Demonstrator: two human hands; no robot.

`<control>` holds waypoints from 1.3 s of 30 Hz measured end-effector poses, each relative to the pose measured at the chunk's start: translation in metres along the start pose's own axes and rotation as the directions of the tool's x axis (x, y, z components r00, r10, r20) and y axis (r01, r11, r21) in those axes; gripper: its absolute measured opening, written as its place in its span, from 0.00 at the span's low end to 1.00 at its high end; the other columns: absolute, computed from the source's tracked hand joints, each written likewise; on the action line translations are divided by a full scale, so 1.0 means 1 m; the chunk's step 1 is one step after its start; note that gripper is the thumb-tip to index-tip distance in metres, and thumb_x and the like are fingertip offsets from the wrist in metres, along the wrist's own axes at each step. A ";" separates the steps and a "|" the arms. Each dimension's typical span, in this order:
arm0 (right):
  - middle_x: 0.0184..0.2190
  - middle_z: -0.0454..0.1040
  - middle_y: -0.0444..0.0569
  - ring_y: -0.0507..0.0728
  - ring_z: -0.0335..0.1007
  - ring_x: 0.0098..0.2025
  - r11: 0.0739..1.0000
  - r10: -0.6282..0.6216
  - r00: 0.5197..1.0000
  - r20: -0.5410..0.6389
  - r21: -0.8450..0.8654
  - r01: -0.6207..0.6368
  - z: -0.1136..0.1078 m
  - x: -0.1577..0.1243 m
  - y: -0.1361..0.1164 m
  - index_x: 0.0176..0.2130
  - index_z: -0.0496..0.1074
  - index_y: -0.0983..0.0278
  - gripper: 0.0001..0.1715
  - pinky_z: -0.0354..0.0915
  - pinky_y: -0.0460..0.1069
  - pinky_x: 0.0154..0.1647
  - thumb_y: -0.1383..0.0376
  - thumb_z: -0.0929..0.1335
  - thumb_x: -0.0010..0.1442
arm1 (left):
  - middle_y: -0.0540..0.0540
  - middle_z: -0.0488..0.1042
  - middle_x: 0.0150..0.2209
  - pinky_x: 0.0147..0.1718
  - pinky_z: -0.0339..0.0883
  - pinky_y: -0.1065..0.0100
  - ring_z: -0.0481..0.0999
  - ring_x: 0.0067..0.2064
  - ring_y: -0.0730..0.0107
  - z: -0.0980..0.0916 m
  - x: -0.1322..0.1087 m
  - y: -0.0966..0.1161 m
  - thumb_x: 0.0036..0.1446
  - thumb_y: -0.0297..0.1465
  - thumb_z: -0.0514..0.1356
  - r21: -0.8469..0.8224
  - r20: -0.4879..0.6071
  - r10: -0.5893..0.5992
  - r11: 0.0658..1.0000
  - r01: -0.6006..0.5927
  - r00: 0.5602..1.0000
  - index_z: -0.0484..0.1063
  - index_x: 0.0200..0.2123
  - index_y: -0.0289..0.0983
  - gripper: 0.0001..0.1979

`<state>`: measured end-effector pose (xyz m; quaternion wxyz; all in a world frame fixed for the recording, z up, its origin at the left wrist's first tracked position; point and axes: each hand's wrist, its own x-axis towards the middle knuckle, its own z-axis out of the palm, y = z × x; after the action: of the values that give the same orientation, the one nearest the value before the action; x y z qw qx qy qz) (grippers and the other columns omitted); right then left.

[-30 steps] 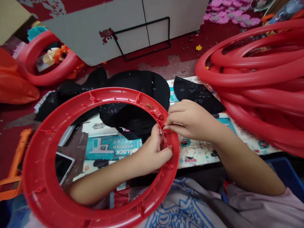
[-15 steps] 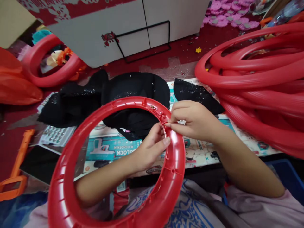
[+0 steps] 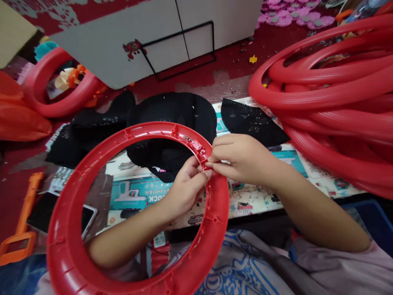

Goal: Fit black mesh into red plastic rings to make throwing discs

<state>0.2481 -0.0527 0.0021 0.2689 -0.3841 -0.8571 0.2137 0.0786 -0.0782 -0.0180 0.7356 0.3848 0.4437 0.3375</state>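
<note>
A large red plastic ring (image 3: pixel 70 192) rests tilted over my lap, its ribbed inner side facing me. My left arm passes through the ring's hole, and my left hand (image 3: pixel 184 186) is closed around the ring's inner rim at its right side. My right hand (image 3: pixel 239 157) pinches at the same spot on the rim from outside, fingertips pressed together beside the left thumb. What the fingertips hold is too small to make out. A small metal piece (image 3: pixel 188 138) sits on the rim just above both hands.
A tall heap of red rings (image 3: pixel 331 98) fills the right side. Black mesh fabric (image 3: pixel 172 119) lies on printed cardboard (image 3: pixel 141 192) ahead. Another red ring (image 3: pixel 55 82) is at the far left, an orange plastic handle (image 3: pixel 21 229) at the lower left, a white panel (image 3: pixel 159 32) behind.
The ring has tipped and swung slightly left in my hands. My left hand's fingers have closed onto the rim beside my right fingertips.
</note>
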 end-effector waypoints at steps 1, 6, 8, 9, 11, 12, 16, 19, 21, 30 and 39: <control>0.28 0.70 0.46 0.50 0.63 0.31 1.000 0.006 1.000 0.006 0.011 -0.006 0.000 0.000 -0.001 0.26 0.72 0.66 0.11 0.56 0.45 0.32 0.68 0.66 0.60 | 0.53 0.70 0.29 0.25 0.64 0.75 0.68 0.25 0.78 -0.001 0.000 0.000 0.47 0.31 0.64 0.032 -0.014 -0.004 0.999 0.005 1.000 0.65 0.39 0.37 0.15; 0.31 0.72 0.49 0.52 0.65 0.33 1.000 -0.003 0.998 0.055 0.021 0.002 0.003 0.000 -0.003 0.31 0.74 0.67 0.09 0.58 0.46 0.34 0.67 0.66 0.60 | 0.55 0.68 0.28 0.23 0.62 0.75 0.67 0.24 0.78 -0.005 0.001 -0.001 0.43 0.25 0.60 0.153 -0.058 -0.031 0.987 0.039 0.998 0.62 0.39 0.37 0.18; 0.31 0.72 0.49 0.53 0.66 0.33 0.999 -0.008 0.998 0.058 0.049 0.006 0.004 0.000 -0.003 0.32 0.75 0.68 0.08 0.59 0.47 0.34 0.67 0.66 0.60 | 0.54 0.68 0.30 0.25 0.63 0.74 0.68 0.28 0.76 -0.005 0.002 -0.002 0.42 0.24 0.59 0.175 -0.063 -0.001 0.985 0.012 0.998 0.62 0.38 0.37 0.17; 0.31 0.72 0.49 0.53 0.67 0.33 0.997 -0.008 0.999 0.048 0.071 0.004 0.005 0.000 -0.003 0.33 0.75 0.68 0.08 0.59 0.47 0.34 0.67 0.67 0.60 | 0.53 0.69 0.31 0.27 0.64 0.74 0.69 0.30 0.75 -0.004 0.002 -0.002 0.41 0.23 0.58 0.187 -0.054 0.029 0.982 -0.018 0.998 0.62 0.38 0.36 0.17; 0.31 0.73 0.48 0.52 0.67 0.32 0.992 0.000 1.000 0.017 0.126 -0.002 0.006 0.000 -0.002 0.32 0.75 0.67 0.05 0.60 0.46 0.34 0.68 0.68 0.58 | 0.51 0.70 0.35 0.32 0.66 0.73 0.72 0.36 0.72 -0.002 0.000 -0.002 0.40 0.22 0.56 0.223 -0.020 0.087 0.972 -0.080 0.996 0.62 0.38 0.36 0.18; 0.30 0.73 0.47 0.51 0.67 0.31 0.987 0.007 1.000 0.000 0.158 -0.007 0.006 0.000 -0.001 0.31 0.74 0.67 0.04 0.60 0.46 0.33 0.68 0.69 0.57 | 0.50 0.71 0.37 0.34 0.67 0.72 0.72 0.39 0.71 -0.002 -0.001 -0.001 0.40 0.21 0.55 0.246 0.002 0.104 0.964 -0.102 0.995 0.62 0.40 0.36 0.19; 0.27 0.73 0.44 0.49 0.66 0.29 0.962 0.028 0.999 -0.043 0.273 -0.015 0.004 0.000 0.001 0.27 0.73 0.67 0.04 0.60 0.45 0.31 0.70 0.71 0.54 | 0.49 0.70 0.40 0.37 0.68 0.71 0.72 0.42 0.69 -0.001 -0.007 0.000 0.43 0.21 0.54 0.301 0.083 0.131 0.942 -0.150 0.988 0.61 0.46 0.37 0.23; 0.25 0.72 0.44 0.49 0.66 0.29 0.962 0.011 0.998 -0.069 0.274 0.008 0.002 -0.001 0.000 0.26 0.72 0.66 0.06 0.61 0.45 0.32 0.72 0.71 0.54 | 0.49 0.68 0.40 0.34 0.67 0.72 0.70 0.39 0.71 -0.004 -0.010 -0.002 0.44 0.22 0.56 0.328 0.115 0.120 0.932 -0.152 0.986 0.60 0.47 0.37 0.23; 0.26 0.72 0.44 0.49 0.67 0.29 0.966 0.001 0.996 -0.084 0.258 0.020 0.000 -0.001 0.000 0.25 0.72 0.66 0.07 0.61 0.44 0.32 0.72 0.71 0.54 | 0.50 0.67 0.38 0.29 0.65 0.73 0.69 0.34 0.73 -0.005 -0.010 -0.004 0.45 0.22 0.57 0.356 0.138 0.087 0.925 -0.131 0.987 0.60 0.48 0.38 0.24; 0.31 0.75 0.46 0.50 0.70 0.33 0.985 -0.096 0.988 -0.119 0.128 0.111 -0.004 -0.003 0.000 0.32 0.75 0.65 0.04 0.65 0.45 0.35 0.71 0.68 0.58 | 0.53 0.65 0.31 0.24 0.61 0.75 0.66 0.28 0.76 -0.001 -0.012 -0.004 0.47 0.22 0.57 0.302 0.116 0.024 0.952 -0.059 0.993 0.61 0.46 0.38 0.21; 0.33 0.75 0.48 0.52 0.70 0.36 0.985 -0.173 0.979 -0.111 -0.003 0.174 -0.001 -0.003 0.001 0.33 0.75 0.66 0.08 0.66 0.47 0.38 0.70 0.65 0.61 | 0.50 0.65 0.33 0.26 0.62 0.71 0.67 0.30 0.72 -0.006 -0.010 -0.007 0.45 0.22 0.56 0.419 0.226 0.033 0.899 -0.128 0.973 0.59 0.46 0.37 0.22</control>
<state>0.2514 -0.0545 0.0012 0.3350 -0.3182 -0.8703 0.1707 0.0709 -0.0883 -0.0217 0.6610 0.5900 0.4093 0.2181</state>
